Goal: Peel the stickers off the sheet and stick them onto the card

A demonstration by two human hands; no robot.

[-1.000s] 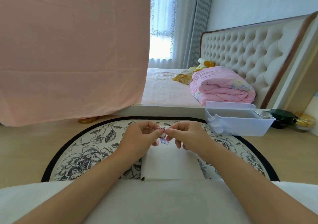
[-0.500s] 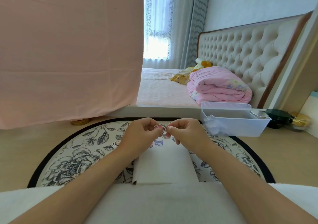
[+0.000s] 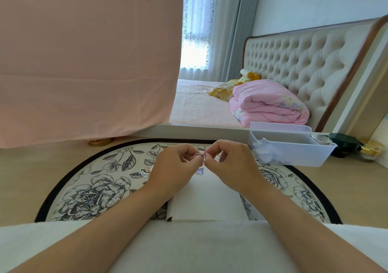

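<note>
Both hands meet above the far end of a white card (image 3: 206,199) that lies on the round floral table (image 3: 90,191). My left hand (image 3: 176,167) and my right hand (image 3: 228,163) pinch one small pink-edged sticker (image 3: 198,157) between their fingertips. A purple character sticker (image 3: 199,171) sits on the card just below them. Another small character sticker (image 3: 146,171) lies on the table left of my left hand. The sticker sheet itself is hidden behind the hands.
A translucent plastic bin (image 3: 289,149) stands at the table's right rear edge, with dark jars (image 3: 344,144) beside it. A bed with a folded pink quilt (image 3: 266,105) lies beyond. A pink cloth (image 3: 84,63) hangs at the left.
The hands stay together on the small sticker, shifted slightly up and away from me; the view has drifted a little.
</note>
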